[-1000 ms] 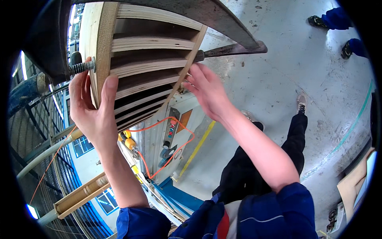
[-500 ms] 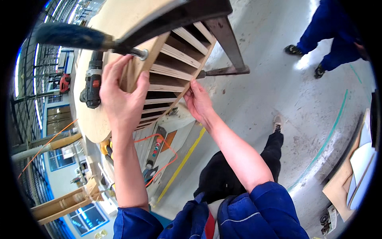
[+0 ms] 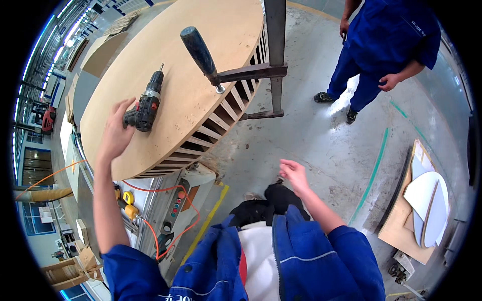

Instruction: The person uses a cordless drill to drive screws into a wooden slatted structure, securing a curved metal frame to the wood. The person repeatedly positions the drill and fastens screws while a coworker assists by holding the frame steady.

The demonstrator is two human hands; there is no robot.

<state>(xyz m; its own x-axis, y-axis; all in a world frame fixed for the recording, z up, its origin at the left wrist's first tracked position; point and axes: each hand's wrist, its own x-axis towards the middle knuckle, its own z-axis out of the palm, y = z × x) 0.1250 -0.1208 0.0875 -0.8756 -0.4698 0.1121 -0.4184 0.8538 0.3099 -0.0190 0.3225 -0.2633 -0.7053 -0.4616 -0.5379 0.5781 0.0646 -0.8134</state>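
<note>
A black cordless drill [image 3: 147, 108] lies on the large rounded wooden panel [image 3: 165, 55], its bit pointing away from me. My left hand [image 3: 116, 131] is at the drill's grip, with thumb and fingers apart on either side of it; whether they touch it is hard to see. My right hand [image 3: 295, 176] hangs in the air over the floor, fingers loosely extended and holding nothing. A bar clamp [image 3: 251, 73] with a dark handle [image 3: 200, 50] grips the panel's edge, its screw foot on the top face. Wooden slats [image 3: 219, 121] line the curved side under the panel.
A co-worker in blue [image 3: 381, 50] stands at the far right. Below the panel is a machine with a button strip [image 3: 175, 206], an orange hose [image 3: 197, 220] and a yellow tape measure [image 3: 128, 197]. Cut boards [image 3: 422, 200] rest on a cart at the right.
Both hands have left the panel's slatted edge by the clamp. The left is now at the drill, the right drawn back toward me. My view has shifted, showing more of the panel and co-worker.
</note>
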